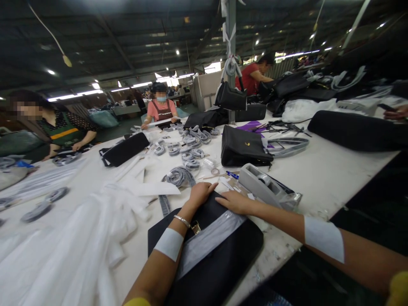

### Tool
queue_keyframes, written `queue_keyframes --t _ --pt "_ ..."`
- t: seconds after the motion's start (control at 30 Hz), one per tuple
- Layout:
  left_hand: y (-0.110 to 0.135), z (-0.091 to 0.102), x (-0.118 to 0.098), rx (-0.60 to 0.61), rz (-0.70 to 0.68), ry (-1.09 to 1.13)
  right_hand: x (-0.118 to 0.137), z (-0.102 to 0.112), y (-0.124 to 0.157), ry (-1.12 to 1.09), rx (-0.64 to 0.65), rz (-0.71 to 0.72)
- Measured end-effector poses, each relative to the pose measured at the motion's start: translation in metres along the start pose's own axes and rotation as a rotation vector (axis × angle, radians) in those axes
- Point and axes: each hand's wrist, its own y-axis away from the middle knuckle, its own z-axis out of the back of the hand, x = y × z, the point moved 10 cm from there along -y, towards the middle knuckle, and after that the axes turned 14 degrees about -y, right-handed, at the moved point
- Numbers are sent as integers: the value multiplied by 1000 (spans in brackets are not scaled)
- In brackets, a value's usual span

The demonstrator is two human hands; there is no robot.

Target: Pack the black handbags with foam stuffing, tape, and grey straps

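A black handbag [219, 259] lies on the table directly in front of me, with a gold clasp [195, 228] and a plastic-wrapped strap [210, 242] slanting across it. My left hand [201, 193] is at the bag's far edge, closed over it, thumb stretched to the right. Just beside it, my right hand [234, 201] also grips that edge; some of its fingers are hidden. White patches stick to both forearms, and a bracelet circles my left wrist. Close to the right hand stands a grey tape dispenser [259, 182].
Coiled wrapped straps [180, 175] lie beyond the bag. White foam sheets [73, 250] cover the left side. Another black handbag [244, 146] stands farther back, with a long black bag [350, 129] at right. Several co-workers are around the table; a post [231, 55] rises behind.
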Motion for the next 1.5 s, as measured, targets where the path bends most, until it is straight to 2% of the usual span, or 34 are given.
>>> queue_keyframes --t 0.1,0.27,0.37,0.53,0.63,0.87,0.93,1.13,1.2,1.33,1.43,1.5 --pt "3 8 -6 -22 -46 10 -3 -1 -2 -36 -28 16" --pt "15 26 -38 -16 -239 41 -3 2 2 -134 -50 53" --pt "16 31 -46 -12 -258 4 -2 6 4 -187 -44 45" --pt "11 40 -40 -23 -206 -23 10 4 3 -349 67 62" --pt "11 44 -35 -10 -192 12 11 0 0 -510 75 48" --pt "9 31 -30 25 -189 107 -3 -24 -2 -660 197 -111" --pt "5 28 -26 2 -141 95 -6 -23 -2 -658 156 -147" --pt "3 31 -20 -73 -56 96 -14 -2 2 -631 -119 -139" --pt "8 38 -15 -145 -29 124 -18 -2 3 -731 -122 -162" --pt "20 51 -3 -306 54 163 -14 -10 1 -877 -1 -163" --pt "25 54 4 -380 99 188 -10 -12 1 -837 36 -131" --pt "25 55 5 -408 107 215 -13 -6 1 -764 -33 -132"
